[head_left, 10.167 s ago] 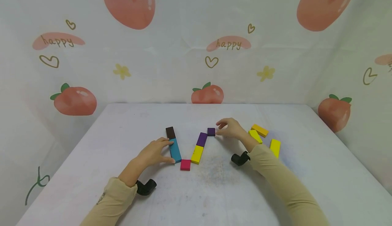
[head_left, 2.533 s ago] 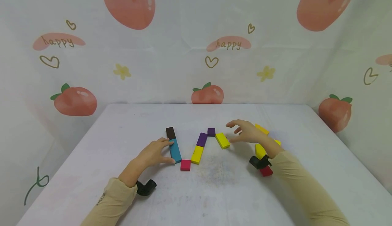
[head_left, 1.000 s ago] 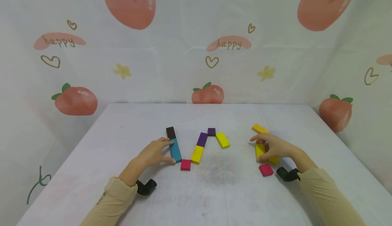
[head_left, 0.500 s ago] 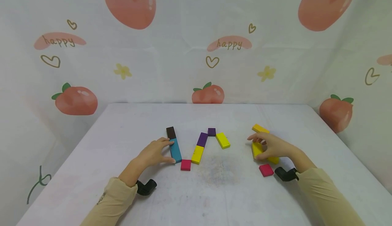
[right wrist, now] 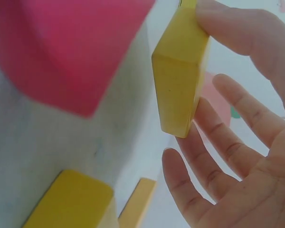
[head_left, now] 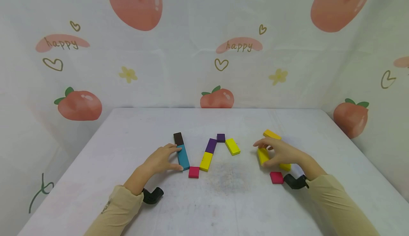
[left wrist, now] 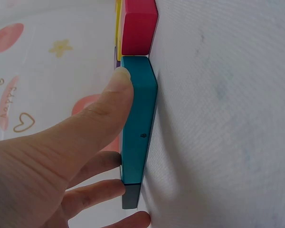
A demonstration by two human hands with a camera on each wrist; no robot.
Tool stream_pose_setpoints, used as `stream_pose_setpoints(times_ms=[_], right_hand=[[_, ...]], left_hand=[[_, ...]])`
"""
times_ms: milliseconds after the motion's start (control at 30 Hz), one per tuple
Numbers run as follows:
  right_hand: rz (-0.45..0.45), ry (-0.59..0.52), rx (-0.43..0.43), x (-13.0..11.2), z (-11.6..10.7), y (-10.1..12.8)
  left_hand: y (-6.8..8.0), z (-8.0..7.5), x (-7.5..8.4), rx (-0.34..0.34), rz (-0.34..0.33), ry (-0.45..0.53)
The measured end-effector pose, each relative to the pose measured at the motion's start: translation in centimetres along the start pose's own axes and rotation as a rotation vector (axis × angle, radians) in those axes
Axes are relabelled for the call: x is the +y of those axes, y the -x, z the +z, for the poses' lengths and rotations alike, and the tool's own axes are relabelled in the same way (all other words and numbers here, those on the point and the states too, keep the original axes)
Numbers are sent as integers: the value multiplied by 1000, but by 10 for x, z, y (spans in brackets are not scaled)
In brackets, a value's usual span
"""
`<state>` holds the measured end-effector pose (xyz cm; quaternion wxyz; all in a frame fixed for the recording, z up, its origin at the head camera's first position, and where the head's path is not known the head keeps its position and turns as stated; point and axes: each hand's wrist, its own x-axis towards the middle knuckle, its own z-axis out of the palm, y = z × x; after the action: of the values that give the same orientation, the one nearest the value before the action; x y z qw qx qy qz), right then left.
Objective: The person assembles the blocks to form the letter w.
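Note:
In the head view my left hand (head_left: 159, 159) rests against a blue block (head_left: 183, 158), thumb at its near end and fingers at its far end. A dark brown block (head_left: 178, 138) adjoins it. In the left wrist view the thumb lies on the blue block (left wrist: 141, 118). My right hand (head_left: 283, 151) grips a yellow block (head_left: 262, 157) by its ends; the right wrist view shows thumb and fingers at this yellow block (right wrist: 178, 85). A zigzag continues through a red block (head_left: 194, 172), a yellow block (head_left: 206, 162), a purple block (head_left: 211, 146), a purple cube (head_left: 221, 137) and another yellow block (head_left: 232, 146).
A loose red block (head_left: 276, 177) lies just in front of the right hand, close to the black wrist device (head_left: 295, 181). Beyond the hand is an orange-yellow block (head_left: 272, 134). Another yellow block (head_left: 285, 166) is partly hidden under the hand. The white table (head_left: 204, 204) meets a printed cloth backdrop.
A yellow block has come to lie by the purple cube. My right hand has gone back right, gripped another yellow block and drawn it left. The loose red block turned slightly. The left hand stays put.

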<state>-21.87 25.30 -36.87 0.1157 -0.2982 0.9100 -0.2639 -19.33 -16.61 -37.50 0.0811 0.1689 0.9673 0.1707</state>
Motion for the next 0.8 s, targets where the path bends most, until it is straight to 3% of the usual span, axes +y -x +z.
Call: stream_pose_setpoints(times_ms=[800], right_hand=[[-128, 2, -33, -17, 10, -12]], left_hand=[[1, -1, 1, 0, 1, -6]])
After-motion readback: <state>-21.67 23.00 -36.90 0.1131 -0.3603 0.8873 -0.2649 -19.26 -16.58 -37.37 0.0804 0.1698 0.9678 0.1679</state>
